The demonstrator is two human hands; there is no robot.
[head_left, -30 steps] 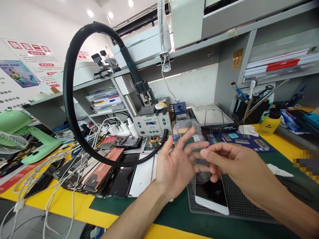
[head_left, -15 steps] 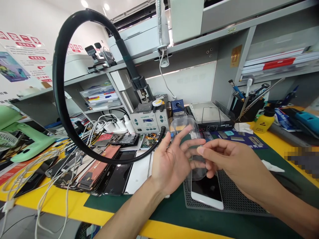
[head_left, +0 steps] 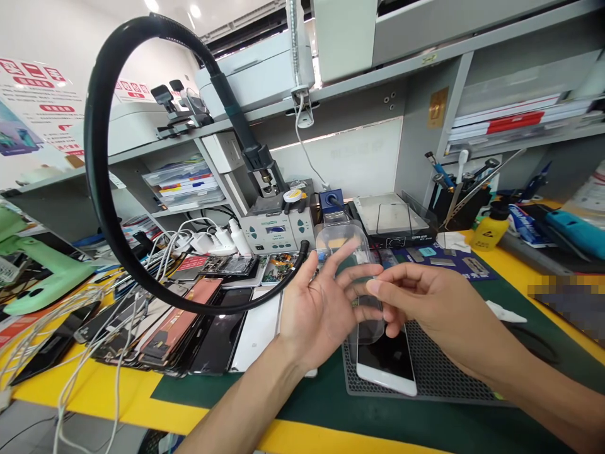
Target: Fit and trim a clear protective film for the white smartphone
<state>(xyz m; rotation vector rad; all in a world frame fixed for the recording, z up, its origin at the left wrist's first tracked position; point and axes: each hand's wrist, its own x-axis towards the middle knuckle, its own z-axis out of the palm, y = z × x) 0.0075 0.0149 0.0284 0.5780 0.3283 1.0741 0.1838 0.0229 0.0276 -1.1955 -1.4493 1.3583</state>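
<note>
A clear phone-shaped sheet (head_left: pixel 342 234) with rounded corners is held up above the mat; whether it is a screen protector or a thin case I cannot tell. My right hand (head_left: pixel 416 299) pinches its right edge between thumb and fingers. Palm up and fingers spread, my left hand (head_left: pixel 326 296) is at the sheet, and its fingers show through the clear material. Below them both, a white phone (head_left: pixel 388 372) with a dark screen lies face up, its upper part covered by the sheet and my right hand.
A grey textured pad (head_left: pixel 454 372) lies on the green mat (head_left: pixel 326 410). Several phones and screens (head_left: pixel 179 321) are stacked to the left, under a looping black hose (head_left: pixel 94 170). Behind stand a soldering station (head_left: pixel 276 230) and a flat heating plate (head_left: pixel 392 221). A yellow bottle (head_left: pixel 490 228) is at right.
The whole view has shifted slightly left in the picture as the camera turned. Both hands and the clear sheet keep nearly the same pose relative to each other.
</note>
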